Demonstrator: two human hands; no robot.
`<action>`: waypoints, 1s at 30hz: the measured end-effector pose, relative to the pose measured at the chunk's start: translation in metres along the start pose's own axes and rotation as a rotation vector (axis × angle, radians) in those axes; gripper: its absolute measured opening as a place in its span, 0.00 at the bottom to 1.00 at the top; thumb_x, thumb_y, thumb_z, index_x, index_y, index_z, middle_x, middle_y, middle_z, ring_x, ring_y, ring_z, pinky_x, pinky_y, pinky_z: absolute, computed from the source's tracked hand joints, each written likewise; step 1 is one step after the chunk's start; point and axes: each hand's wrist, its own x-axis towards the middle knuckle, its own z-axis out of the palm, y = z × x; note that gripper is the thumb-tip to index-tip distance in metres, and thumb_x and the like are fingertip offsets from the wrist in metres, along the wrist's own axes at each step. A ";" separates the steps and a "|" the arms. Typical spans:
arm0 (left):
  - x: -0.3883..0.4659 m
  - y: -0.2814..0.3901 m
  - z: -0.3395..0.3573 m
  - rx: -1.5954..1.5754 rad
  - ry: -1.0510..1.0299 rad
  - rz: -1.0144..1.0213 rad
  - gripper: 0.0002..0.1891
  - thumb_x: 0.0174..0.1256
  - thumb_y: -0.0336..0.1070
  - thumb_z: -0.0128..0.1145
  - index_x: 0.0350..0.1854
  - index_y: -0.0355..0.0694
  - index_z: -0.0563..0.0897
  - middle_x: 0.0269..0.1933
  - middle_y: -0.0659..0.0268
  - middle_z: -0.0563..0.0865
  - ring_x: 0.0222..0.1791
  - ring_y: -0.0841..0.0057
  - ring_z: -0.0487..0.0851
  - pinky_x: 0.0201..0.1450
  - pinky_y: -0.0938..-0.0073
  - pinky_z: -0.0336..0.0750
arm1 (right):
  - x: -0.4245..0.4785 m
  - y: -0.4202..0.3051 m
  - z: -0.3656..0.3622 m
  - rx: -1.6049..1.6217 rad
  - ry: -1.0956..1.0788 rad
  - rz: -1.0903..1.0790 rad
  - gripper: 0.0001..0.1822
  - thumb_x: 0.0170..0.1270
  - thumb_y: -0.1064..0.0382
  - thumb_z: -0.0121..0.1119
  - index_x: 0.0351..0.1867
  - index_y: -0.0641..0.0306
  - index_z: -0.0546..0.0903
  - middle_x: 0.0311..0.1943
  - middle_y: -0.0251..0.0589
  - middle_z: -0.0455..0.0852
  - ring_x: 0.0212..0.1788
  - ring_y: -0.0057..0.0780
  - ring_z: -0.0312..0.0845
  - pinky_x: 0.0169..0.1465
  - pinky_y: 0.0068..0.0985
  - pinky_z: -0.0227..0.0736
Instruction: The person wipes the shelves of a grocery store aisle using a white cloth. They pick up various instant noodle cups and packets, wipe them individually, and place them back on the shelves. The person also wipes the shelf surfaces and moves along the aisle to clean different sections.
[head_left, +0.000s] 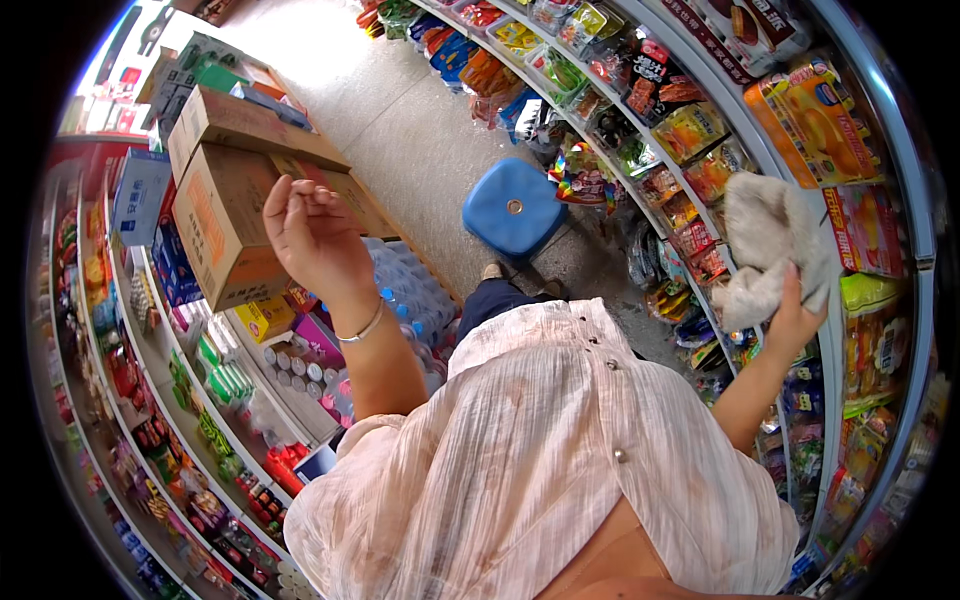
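Observation:
A crumpled, pale grey cloth (776, 240) is gripped in my right hand (799, 319), its thumb pressed on the near side. The hand is at the right-hand shelf (814, 210), where the cloth covers part of a shelf edge and the snack packs behind it. My left hand (319, 229) is raised on the left with loosely bent fingers and nothing visible in it. It appears in front of brown cardboard cartons (232, 225); its distance from them is hard to judge. A bracelet (365, 326) circles the left wrist.
A blue plastic stool (515, 206) stands on the tiled floor (412, 135) just ahead of my feet. Shrink-wrapped bottles (409, 281) lie beside the cartons. Snack packs (592, 176) hang along the right shelves, and stocked shelves (142, 390) line my left.

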 end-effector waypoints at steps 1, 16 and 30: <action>0.002 0.005 0.000 0.017 -0.005 0.023 0.09 0.70 0.28 0.47 0.49 0.35 0.76 0.40 0.63 0.81 0.36 0.80 0.78 0.42 0.82 0.77 | 0.004 0.001 0.009 -0.003 -0.047 -0.017 0.24 0.60 0.66 0.63 0.56 0.76 0.74 0.53 0.46 0.79 0.52 0.32 0.75 0.57 0.28 0.68; 0.092 0.071 -0.084 0.133 0.087 0.191 0.08 0.70 0.27 0.48 0.48 0.34 0.76 0.39 0.63 0.81 0.36 0.81 0.78 0.41 0.84 0.76 | -0.010 -0.089 0.184 0.111 -0.274 -0.058 0.21 0.59 0.65 0.64 0.52 0.72 0.75 0.48 0.43 0.80 0.50 0.30 0.75 0.55 0.27 0.67; 0.178 0.100 -0.196 0.248 0.263 0.199 0.09 0.69 0.26 0.48 0.48 0.34 0.77 0.37 0.62 0.80 0.35 0.79 0.77 0.41 0.82 0.74 | -0.034 -0.159 0.360 0.246 -0.500 -0.060 0.19 0.59 0.70 0.64 0.52 0.70 0.75 0.45 0.37 0.81 0.46 0.22 0.74 0.52 0.22 0.68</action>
